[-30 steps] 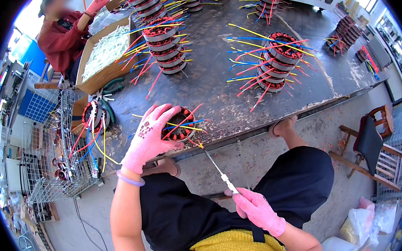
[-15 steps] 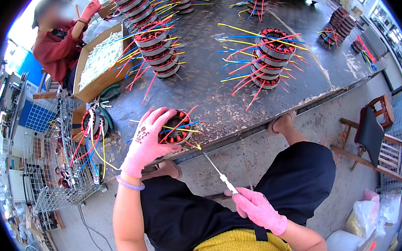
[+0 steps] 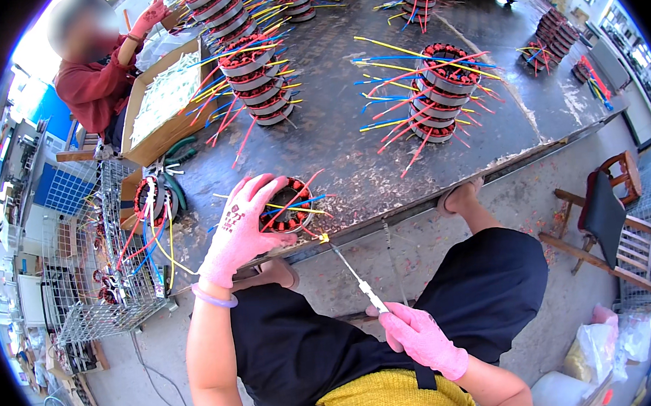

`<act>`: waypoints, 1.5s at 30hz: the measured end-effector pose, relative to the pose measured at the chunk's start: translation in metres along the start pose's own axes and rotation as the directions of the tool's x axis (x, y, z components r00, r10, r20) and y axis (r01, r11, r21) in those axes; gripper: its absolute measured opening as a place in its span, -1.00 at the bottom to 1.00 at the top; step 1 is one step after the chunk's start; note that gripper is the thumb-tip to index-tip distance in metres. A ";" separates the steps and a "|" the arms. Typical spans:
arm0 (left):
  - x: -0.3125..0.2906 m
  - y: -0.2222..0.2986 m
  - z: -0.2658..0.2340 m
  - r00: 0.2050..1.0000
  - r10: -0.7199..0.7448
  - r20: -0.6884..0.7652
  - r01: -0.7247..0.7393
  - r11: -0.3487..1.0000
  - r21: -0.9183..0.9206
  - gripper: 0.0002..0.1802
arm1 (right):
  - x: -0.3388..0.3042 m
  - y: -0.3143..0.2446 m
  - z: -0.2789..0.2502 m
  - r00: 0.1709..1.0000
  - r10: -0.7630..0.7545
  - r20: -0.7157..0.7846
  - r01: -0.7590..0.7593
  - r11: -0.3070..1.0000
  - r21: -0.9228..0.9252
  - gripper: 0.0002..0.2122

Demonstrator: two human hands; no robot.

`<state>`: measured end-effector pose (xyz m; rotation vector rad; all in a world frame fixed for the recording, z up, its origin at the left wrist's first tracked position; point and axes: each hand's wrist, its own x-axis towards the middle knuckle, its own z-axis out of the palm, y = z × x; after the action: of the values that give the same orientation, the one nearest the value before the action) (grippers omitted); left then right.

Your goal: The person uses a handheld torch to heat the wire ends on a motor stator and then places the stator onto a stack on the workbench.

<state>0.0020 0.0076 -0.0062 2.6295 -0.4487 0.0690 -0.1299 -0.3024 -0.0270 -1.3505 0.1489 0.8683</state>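
Steadying the ring [image 3: 291,224] mid-frame, gripped from its left side by the left hand [image 3: 243,227]; clutching the tool [image 3: 372,296] lower down in the right hand [image 3: 424,341], with its tip by a yellow bit [image 3: 324,238]. Barely budged since a second ago, so probably mid-step.

The left hand [image 3: 238,226] was gloved in pink, with a dark print across its back; a lilac bangle [image 3: 215,297] circled that wrist. The right hand [image 3: 426,341] was gloved in pink too — its tool [image 3: 373,297] had a white handle and a grey shaft. Red and black marked the wound ring [image 3: 297,222], its wires [image 3: 307,186] red, blue and yellow. The tabletop [image 3: 345,152] was dark grey — mottled with pale patches toward the right.
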 end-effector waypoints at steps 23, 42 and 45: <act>0.001 0.000 0.001 1.000 -0.017 0.019 0.017 1.000 -0.014 0.02 | -0.003 -0.009 0.000 1.000 -0.014 0.009 0.015 0.995 -0.098 -0.67; 0.001 -0.002 0.000 1.000 -0.005 0.026 0.005 1.000 -0.009 0.01 | -0.003 -0.008 0.002 1.000 0.025 -0.015 -0.025 1.000 0.017 -0.65; 0.001 -0.001 0.000 1.000 0.001 0.027 -0.001 1.000 -0.003 0.01 | -0.002 -0.003 -0.002 1.000 -0.018 -0.005 0.017 0.996 -0.091 -0.68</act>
<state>0.0037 0.0080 -0.0067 2.6304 -0.4586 0.0333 -0.1283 -0.3046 -0.0239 -1.4373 0.1029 0.8653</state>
